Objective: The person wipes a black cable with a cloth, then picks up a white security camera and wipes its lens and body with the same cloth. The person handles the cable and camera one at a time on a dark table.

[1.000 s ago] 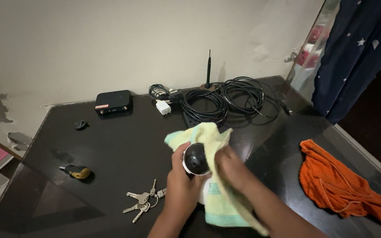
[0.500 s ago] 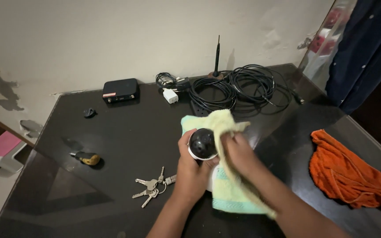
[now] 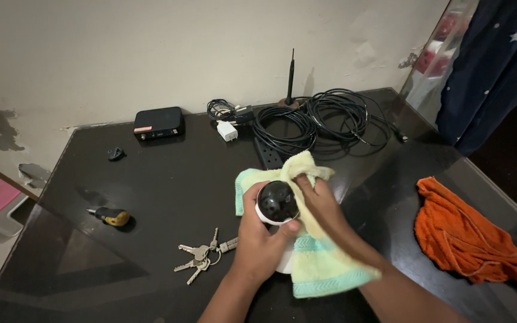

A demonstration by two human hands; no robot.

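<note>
My left hand (image 3: 260, 242) grips a small white dome camera (image 3: 276, 203) with a black glossy lens face, held above the dark table (image 3: 169, 179). My right hand (image 3: 324, 209) holds a pale yellow cloth with a teal border (image 3: 318, 263) against the right side of the dome. The cloth drapes behind the camera and down over my right wrist. A bunch of keys (image 3: 201, 258) lies on the table just left of my left hand.
A short yellow-handled screwdriver (image 3: 110, 216) lies at the left. A black box (image 3: 158, 123), a white plug (image 3: 227, 131), a black power strip (image 3: 268, 152), coiled black cables (image 3: 324, 122) and an antenna (image 3: 291, 76) sit by the wall. An orange cloth (image 3: 471, 239) lies at the right.
My right hand with the cloth has shifted over the side of the dome, and the cloth's lower end now hangs further right. The view itself has moved a little.
</note>
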